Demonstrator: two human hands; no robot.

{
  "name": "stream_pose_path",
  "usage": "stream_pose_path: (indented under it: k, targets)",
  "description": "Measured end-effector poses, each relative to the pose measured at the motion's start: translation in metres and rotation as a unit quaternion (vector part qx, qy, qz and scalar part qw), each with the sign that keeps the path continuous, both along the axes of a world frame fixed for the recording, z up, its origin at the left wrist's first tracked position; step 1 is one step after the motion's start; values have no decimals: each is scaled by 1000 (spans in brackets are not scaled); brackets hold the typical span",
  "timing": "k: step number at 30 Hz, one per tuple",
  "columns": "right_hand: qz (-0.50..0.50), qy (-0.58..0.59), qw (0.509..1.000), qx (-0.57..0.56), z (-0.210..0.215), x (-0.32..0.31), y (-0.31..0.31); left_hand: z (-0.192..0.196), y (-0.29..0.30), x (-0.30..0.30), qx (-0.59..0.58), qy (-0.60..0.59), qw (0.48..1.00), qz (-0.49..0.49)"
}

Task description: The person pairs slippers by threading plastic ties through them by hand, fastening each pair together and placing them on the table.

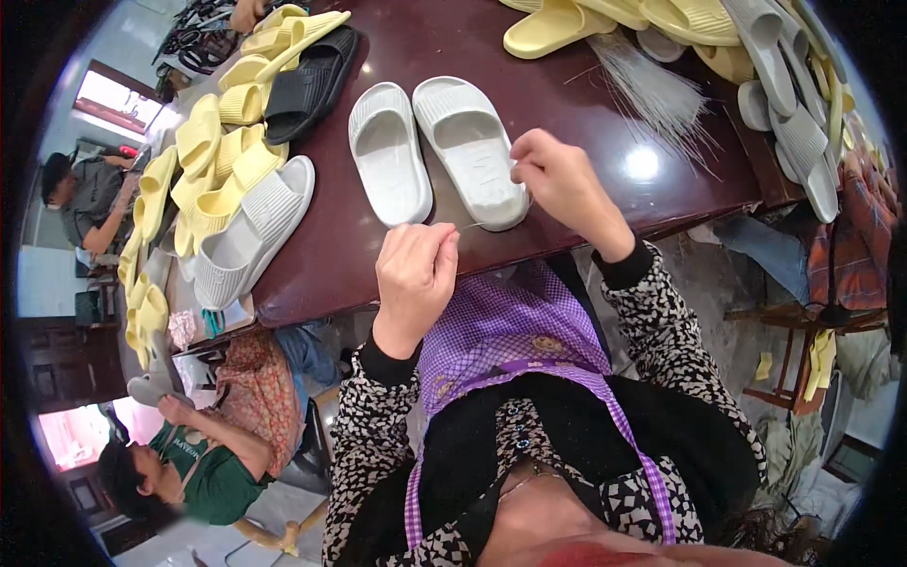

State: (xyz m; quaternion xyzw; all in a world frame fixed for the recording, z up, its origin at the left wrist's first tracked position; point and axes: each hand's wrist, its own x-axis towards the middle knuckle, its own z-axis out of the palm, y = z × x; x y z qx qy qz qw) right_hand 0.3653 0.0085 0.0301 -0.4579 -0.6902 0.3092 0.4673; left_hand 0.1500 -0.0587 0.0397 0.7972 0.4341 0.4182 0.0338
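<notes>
A pair of light grey slide sandals lies side by side on the dark red table, toes pointing away: the left slide [395,175] and the right slide [487,165]. My left hand [414,279] is closed in a pinch near the left slide's heel. From its fingertips a thin clear strand [470,226] runs toward the right slide's heel. My right hand [564,184] is also closed, fingertips pinched together beside the right slide's edge. A bit of the strand seems to show below these fingers, though it is too fine to follow throughout.
A bundle of loose clear strands [652,94] lies at the far right. Yellow slides [215,132], a black pair [307,90] and a grey pair [250,231] line the left side. More slides [557,26] pile up at the far right. A co-worker [213,463] sits at left.
</notes>
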Motion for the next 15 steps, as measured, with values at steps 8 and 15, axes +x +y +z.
stream_pose_path:
  k: [8, 15]
  targets:
    - [16, -298, 953, 58, -24, -39, 60, -25, 24, -22, -34, 40, 994, 96]
    - [-14, -318, 947, 49, -32, -75, 79, -28, 23, -26, -30, 115, 979, 168]
